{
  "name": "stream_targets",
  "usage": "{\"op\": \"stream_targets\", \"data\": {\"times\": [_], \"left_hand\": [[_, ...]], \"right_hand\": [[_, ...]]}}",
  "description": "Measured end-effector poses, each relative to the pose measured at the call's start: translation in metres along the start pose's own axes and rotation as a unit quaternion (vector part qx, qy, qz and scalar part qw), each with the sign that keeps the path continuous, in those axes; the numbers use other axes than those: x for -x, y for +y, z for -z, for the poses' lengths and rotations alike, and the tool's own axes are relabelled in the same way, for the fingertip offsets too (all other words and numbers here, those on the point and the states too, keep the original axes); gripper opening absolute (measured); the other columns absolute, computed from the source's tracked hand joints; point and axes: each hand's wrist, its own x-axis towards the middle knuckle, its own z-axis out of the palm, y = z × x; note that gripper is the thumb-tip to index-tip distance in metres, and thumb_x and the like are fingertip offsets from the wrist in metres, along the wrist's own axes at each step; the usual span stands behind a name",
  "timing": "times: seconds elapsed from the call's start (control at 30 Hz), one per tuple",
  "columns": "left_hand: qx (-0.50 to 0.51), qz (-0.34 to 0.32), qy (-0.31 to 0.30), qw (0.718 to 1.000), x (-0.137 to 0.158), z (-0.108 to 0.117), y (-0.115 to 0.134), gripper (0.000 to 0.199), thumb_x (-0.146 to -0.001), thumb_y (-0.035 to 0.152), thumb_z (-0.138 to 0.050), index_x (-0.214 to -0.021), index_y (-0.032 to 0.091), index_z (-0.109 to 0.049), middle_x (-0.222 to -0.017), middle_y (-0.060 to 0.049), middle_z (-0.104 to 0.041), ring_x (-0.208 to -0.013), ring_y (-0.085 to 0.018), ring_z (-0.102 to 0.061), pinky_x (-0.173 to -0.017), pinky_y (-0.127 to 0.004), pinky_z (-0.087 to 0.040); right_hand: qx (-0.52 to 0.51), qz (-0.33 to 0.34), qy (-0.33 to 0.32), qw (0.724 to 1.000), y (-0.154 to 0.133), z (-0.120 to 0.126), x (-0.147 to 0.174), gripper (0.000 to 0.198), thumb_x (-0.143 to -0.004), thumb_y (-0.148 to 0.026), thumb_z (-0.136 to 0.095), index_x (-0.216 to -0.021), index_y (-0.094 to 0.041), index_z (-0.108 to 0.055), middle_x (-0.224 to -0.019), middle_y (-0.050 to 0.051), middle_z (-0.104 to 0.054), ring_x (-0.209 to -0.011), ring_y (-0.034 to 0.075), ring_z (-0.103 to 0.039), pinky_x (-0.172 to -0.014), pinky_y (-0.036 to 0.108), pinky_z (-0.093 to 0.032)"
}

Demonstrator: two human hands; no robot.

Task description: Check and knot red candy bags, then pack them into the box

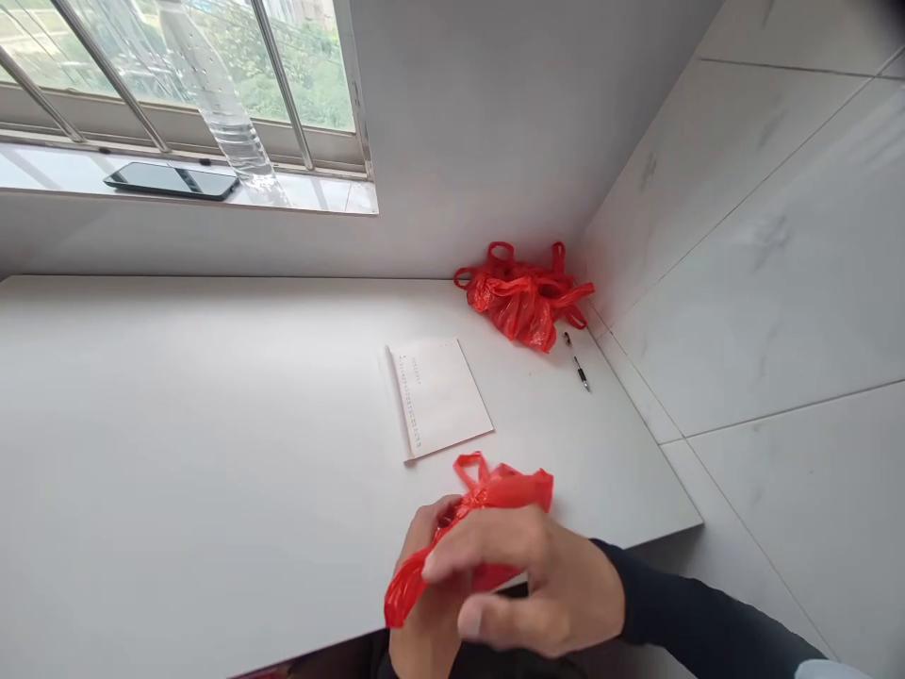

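Note:
A crumpled red plastic bag [513, 490] is in my left hand [428, 627] at the table's front edge. One loop handle of it sticks up, and another part hangs over the back of that hand. My left fingers are mostly hidden behind the bag and my other hand. Over the bag, my right hand [527, 575] crosses from the right, slightly blurred. Its thumb and fingers are spread apart, with nothing visible between them.
On the white table [212, 424] lie a sheet of paper [445, 396] with writing, a pile of red plastic bags [523, 297] in the corner and a pen [580, 371]. A phone [173, 179] and a water bottle [237, 132] are on the windowsill. A tiled wall [778, 283] bounds the right.

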Motion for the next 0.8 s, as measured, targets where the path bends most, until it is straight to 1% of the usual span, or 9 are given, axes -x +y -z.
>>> {"op": "stream_targets", "data": {"times": [0.1,0.17,0.23,0.33,0.47,0.57,0.63,0.7,0.8], "left_hand": [[0.038,0.023,0.025,0.999,0.0,0.004,-0.002,0.022,-0.092,0.039,-0.06,-0.111,0.03,-0.066,-0.11,-0.007,-0.075,-0.099,-0.025,-0.075,-0.079,-0.035,-0.066],[0.054,0.031,0.045,0.997,-0.001,0.009,0.0,0.022,-0.09,0.04,-0.063,-0.107,0.028,-0.069,-0.112,-0.008,-0.074,-0.101,-0.025,-0.074,-0.08,-0.036,-0.065],[0.065,0.035,0.064,0.995,-0.001,0.013,0.005,0.021,-0.088,0.039,-0.066,-0.104,0.026,-0.071,-0.113,-0.008,-0.073,-0.099,-0.024,-0.074,-0.079,-0.035,-0.065],[0.07,0.031,0.094,0.993,-0.001,0.019,0.011,0.022,-0.086,0.039,-0.069,-0.103,0.026,-0.073,-0.109,-0.006,-0.074,-0.092,-0.022,-0.074,-0.073,-0.031,-0.063],[0.046,0.022,0.173,0.984,0.002,0.037,0.006,0.017,-0.084,0.035,-0.07,-0.096,0.024,-0.074,-0.099,-0.004,-0.074,-0.089,-0.021,-0.071,-0.074,-0.029,-0.06],[0.026,0.026,0.278,0.96,0.005,0.056,-0.009,0.014,-0.087,0.033,-0.066,-0.096,0.022,-0.069,-0.091,-0.002,-0.07,-0.083,-0.018,-0.068,-0.073,-0.027,-0.058],[0.019,0.022,0.305,0.952,0.007,0.064,-0.014,0.021,-0.091,0.034,-0.063,-0.108,0.022,-0.066,-0.103,-0.004,-0.069,-0.092,-0.019,-0.069,-0.081,-0.029,-0.058],[0.011,-0.006,0.283,0.959,0.006,0.065,-0.012,0.038,-0.09,0.035,-0.065,-0.126,0.025,-0.062,-0.125,-0.006,-0.065,-0.117,-0.024,-0.064,-0.104,-0.038,-0.052],[-0.097,-0.105,0.228,0.963,0.0,0.059,0.0,0.059,-0.086,0.031,-0.071,-0.143,0.029,-0.055,-0.142,-0.009,-0.056,-0.136,-0.03,-0.05,-0.118,-0.048,-0.038]], "right_hand": [[0.147,-0.065,0.104,0.981,0.013,0.028,0.008,0.028,-0.099,-0.025,-0.059,-0.125,-0.026,-0.067,-0.117,0.005,-0.072,-0.108,0.022,-0.066,-0.098,0.039,-0.053],[0.214,-0.105,0.072,0.969,0.025,0.04,0.014,0.033,-0.095,-0.029,-0.066,-0.128,-0.026,-0.066,-0.12,0.007,-0.07,-0.112,0.025,-0.063,-0.099,0.043,-0.051],[0.211,-0.141,0.008,0.967,0.036,0.039,0.021,0.042,-0.091,-0.033,-0.072,-0.132,-0.026,-0.063,-0.115,0.006,-0.071,-0.106,0.024,-0.064,-0.097,0.042,-0.051],[0.192,-0.166,-0.002,0.967,0.041,0.029,0.025,0.036,-0.092,-0.026,-0.069,-0.127,-0.026,-0.065,-0.094,0.001,-0.071,-0.086,0.019,-0.064,-0.085,0.036,-0.053],[0.204,-0.152,0.062,0.965,0.032,0.035,0.02,0.016,-0.094,-0.02,-0.059,-0.103,-0.024,-0.072,-0.089,0.001,-0.071,-0.079,0.018,-0.062,-0.074,0.033,-0.051],[0.231,-0.162,0.151,0.947,0.029,0.051,0.021,0.013,-0.096,-0.021,-0.057,-0.095,-0.025,-0.07,-0.091,0.001,-0.07,-0.087,0.02,-0.062,-0.08,0.035,-0.05],[0.247,-0.164,0.171,0.94,0.031,0.056,0.024,0.01,-0.096,-0.023,-0.058,-0.096,-0.025,-0.067,-0.097,0.002,-0.069,-0.098,0.022,-0.062,-0.089,0.038,-0.049],[0.244,-0.16,0.156,0.944,0.035,0.052,0.025,0.011,-0.095,-0.028,-0.061,-0.106,-0.026,-0.065,-0.107,0.003,-0.068,-0.107,0.023,-0.059,-0.096,0.04,-0.047],[0.236,-0.152,0.136,0.95,0.039,0.035,0.019,0.038,-0.093,-0.038,-0.07,-0.128,-0.028,-0.058,-0.106,0.002,-0.066,-0.101,0.023,-0.06,-0.094,0.04,-0.047]]}}
